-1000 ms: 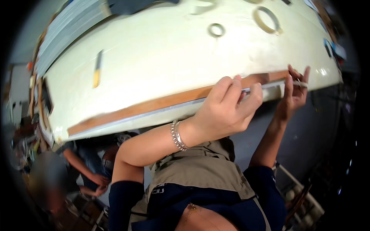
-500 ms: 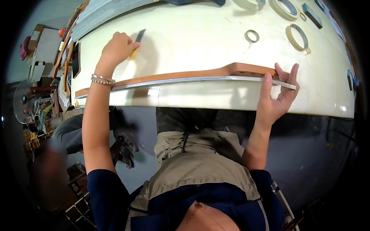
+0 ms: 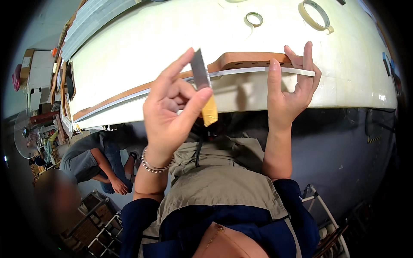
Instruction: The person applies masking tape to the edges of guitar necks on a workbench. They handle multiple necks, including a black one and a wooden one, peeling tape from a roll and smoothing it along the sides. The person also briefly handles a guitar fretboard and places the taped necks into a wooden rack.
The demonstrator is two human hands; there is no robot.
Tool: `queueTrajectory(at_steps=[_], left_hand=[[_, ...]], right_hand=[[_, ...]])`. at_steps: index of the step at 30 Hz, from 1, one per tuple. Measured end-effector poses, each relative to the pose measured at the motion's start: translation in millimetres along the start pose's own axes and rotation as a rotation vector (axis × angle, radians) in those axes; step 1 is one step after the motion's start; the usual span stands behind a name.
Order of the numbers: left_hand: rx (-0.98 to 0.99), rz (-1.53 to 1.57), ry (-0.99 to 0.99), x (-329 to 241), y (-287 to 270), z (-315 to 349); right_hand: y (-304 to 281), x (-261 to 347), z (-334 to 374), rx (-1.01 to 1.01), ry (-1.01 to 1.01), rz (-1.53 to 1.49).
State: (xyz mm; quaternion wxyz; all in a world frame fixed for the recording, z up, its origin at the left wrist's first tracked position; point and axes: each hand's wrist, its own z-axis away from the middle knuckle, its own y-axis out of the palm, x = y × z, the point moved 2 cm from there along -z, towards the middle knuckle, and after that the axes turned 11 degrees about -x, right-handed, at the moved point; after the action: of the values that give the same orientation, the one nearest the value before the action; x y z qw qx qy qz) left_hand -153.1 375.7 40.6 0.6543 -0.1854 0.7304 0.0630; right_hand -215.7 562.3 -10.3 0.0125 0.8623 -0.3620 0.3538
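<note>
My left hand [image 3: 165, 105] is raised over the front edge of the table, pinching a flat grey blade [image 3: 199, 71] between thumb and fingers. Yellow tape [image 3: 210, 112] wraps the blade's lower end, and its slanted tip points up. A long brown wooden guitar neck [image 3: 249, 57] lies along the front of the table, its wider end with several holes to the right. Along its near side runs a pale, straight strip [image 3: 254, 70]. My right hand [image 3: 290, 96] grips that wider end, thumb in front and fingers behind. The left hand partly hides the neck's middle.
Beyond the neck, a small tape roll [image 3: 248, 19] and a larger one [image 3: 306, 16] lie on the cream table [image 3: 352, 81]. Long grey strips [image 3: 101, 28] are at the far left. Another person [image 3: 103, 163] sits low to the left, near a clear round fan [image 3: 26, 133].
My left hand has come right and toward me with the blade, from beyond the neck to in front of it. The right hand still holds the neck's end.
</note>
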Motion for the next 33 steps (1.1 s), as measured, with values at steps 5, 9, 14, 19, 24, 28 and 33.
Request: queueTrajectory(at_steps=[5,9,14,19,24,28,33], left_hand=[[0.038,0.073,-0.125,12,15,4],[0.014,0.083,-0.140,13,17,2],[0.012,0.063,-0.132,14,17,3],[-0.002,0.045,-0.129,13,18,2],[-0.039,0.024,-0.168,7,18,5],[-0.015,0.043,-0.188,6,24,2],[-0.052,-0.007,-0.105,10,22,6]], right_hand=[[3,-1,3,-0.035,0.058,-0.072],[4,0,1,-0.042,0.053,-0.073],[4,-2,1,-0.055,0.043,-0.102],[4,-1,1,-0.042,0.075,-0.117],[-11,27,4,0.059,-0.155,-0.129],[-32,92,35,0.013,-0.400,-0.698],[-79,35,-33,0.259,-0.020,-0.165]])
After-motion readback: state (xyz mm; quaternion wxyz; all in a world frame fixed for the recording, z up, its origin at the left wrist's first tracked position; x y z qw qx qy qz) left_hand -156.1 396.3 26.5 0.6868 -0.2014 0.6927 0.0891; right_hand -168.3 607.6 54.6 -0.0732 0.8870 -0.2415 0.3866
